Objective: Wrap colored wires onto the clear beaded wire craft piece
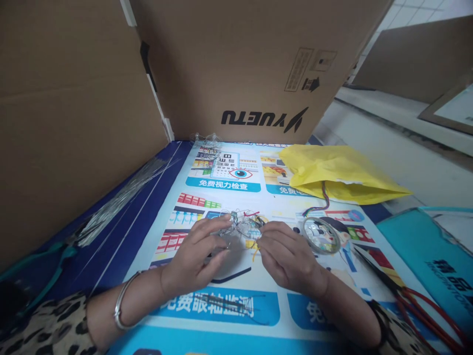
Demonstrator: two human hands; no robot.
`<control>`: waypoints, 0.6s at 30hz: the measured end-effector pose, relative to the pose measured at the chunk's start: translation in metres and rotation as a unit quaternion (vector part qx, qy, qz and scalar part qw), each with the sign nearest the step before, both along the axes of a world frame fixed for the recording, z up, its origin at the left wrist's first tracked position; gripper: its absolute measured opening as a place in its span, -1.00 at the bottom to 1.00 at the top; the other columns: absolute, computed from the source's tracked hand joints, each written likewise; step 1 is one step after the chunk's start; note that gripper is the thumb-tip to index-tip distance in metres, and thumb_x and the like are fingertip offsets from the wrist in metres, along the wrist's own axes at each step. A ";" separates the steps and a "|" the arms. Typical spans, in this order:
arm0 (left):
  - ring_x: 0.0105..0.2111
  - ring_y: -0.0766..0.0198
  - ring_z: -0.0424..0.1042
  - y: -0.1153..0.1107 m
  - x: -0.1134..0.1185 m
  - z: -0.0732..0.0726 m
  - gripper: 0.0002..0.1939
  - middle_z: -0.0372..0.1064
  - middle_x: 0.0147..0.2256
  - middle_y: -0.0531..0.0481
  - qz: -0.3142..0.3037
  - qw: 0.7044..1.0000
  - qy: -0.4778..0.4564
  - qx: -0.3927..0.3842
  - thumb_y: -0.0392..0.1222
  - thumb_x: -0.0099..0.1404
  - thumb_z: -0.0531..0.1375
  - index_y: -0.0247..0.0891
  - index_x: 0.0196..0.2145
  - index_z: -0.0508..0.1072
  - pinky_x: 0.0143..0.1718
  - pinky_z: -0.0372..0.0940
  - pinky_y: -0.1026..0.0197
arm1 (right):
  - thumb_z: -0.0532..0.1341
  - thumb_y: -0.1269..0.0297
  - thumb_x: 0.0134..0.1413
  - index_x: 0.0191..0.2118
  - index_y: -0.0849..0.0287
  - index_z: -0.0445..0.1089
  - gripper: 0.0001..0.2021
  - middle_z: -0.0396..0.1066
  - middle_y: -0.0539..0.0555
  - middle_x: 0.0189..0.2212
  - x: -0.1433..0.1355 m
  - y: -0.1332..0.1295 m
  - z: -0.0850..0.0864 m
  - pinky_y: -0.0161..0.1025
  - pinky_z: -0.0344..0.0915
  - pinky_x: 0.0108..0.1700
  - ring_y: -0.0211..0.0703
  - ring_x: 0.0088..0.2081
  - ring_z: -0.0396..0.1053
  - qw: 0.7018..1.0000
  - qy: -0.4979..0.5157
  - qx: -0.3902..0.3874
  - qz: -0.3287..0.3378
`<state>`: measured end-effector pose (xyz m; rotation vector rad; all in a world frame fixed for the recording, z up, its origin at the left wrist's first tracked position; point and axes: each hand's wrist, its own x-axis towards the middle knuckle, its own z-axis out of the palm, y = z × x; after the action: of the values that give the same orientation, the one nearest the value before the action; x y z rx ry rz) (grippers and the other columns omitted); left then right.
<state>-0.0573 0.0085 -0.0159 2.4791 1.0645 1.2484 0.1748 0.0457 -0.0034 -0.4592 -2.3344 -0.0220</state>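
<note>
Between my two hands, just above the printed sheet (236,271), is a tangled piece of thin bent wire (242,224) with small beads and bits of red and yellow thread. My left hand (201,251) grips its left side, thumb and fingers closing toward each other. On the right side, my right hand (286,251) pinches it with bent fingers; the fingertips partly hide what they hold. A clear round dish (320,235) with small shiny bits in it sits right of my right hand.
Red-handled scissors (406,291) lie at right by a teal pouch (424,246). Behind is a yellow bag (340,170) with coloured cord (325,197). Left are a wire bundle (118,202) and teal-handled pliers (51,271). More wirework (210,143) lies before the cardboard wall (236,64).
</note>
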 end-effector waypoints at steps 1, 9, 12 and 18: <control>0.08 0.05 0.25 0.000 0.000 0.000 -0.85 0.29 0.02 -0.20 -0.001 1.000 -0.001 0.001 -0.43 0.18 0.12 -0.25 -0.31 0.36 0.01 0.25 -0.04 | 0.10 0.54 0.02 -0.27 0.24 0.36 -0.83 0.43 0.15 -0.42 0.000 0.000 0.000 -0.02 0.41 -0.17 -0.06 -0.28 0.37 1.000 -0.004 -0.001 0.000; 0.12 0.06 0.20 0.000 0.001 -0.002 -0.84 0.25 0.04 -0.17 -0.001 1.000 -0.006 -0.021 -0.46 0.17 0.12 -0.25 -0.32 0.35 0.06 0.23 -0.04 | 0.11 0.57 0.00 -0.30 0.27 0.34 -0.85 0.41 0.15 -0.45 -0.001 -0.001 0.003 -0.05 0.42 -0.19 -0.06 -0.30 0.35 1.000 0.009 0.020 -0.001; 0.13 0.07 0.19 -0.002 0.000 -0.002 -0.84 0.23 0.05 -0.17 0.007 1.000 -0.004 -0.028 -0.47 0.17 0.11 -0.25 -0.34 0.34 0.08 0.22 -0.02 | 0.10 0.56 0.01 -0.31 0.25 0.34 -0.85 0.41 0.14 -0.47 -0.002 -0.001 0.004 -0.06 0.43 -0.20 -0.08 -0.31 0.35 1.000 0.003 0.028 -0.006; 0.13 0.11 0.18 -0.004 0.000 -0.004 -0.84 0.19 0.09 -0.19 0.017 1.000 -0.004 -0.021 -0.47 0.18 0.12 -0.26 -0.32 0.33 0.09 0.23 0.04 | 0.12 0.57 0.00 -0.32 0.27 0.36 -0.86 0.41 0.15 -0.46 -0.002 -0.001 0.003 -0.07 0.41 -0.20 -0.07 -0.31 0.35 1.000 0.009 0.030 -0.001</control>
<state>-0.0578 0.0043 -0.0197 2.4321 1.1234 1.2322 0.1729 0.0442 -0.0004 -0.4300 -2.3088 -0.0875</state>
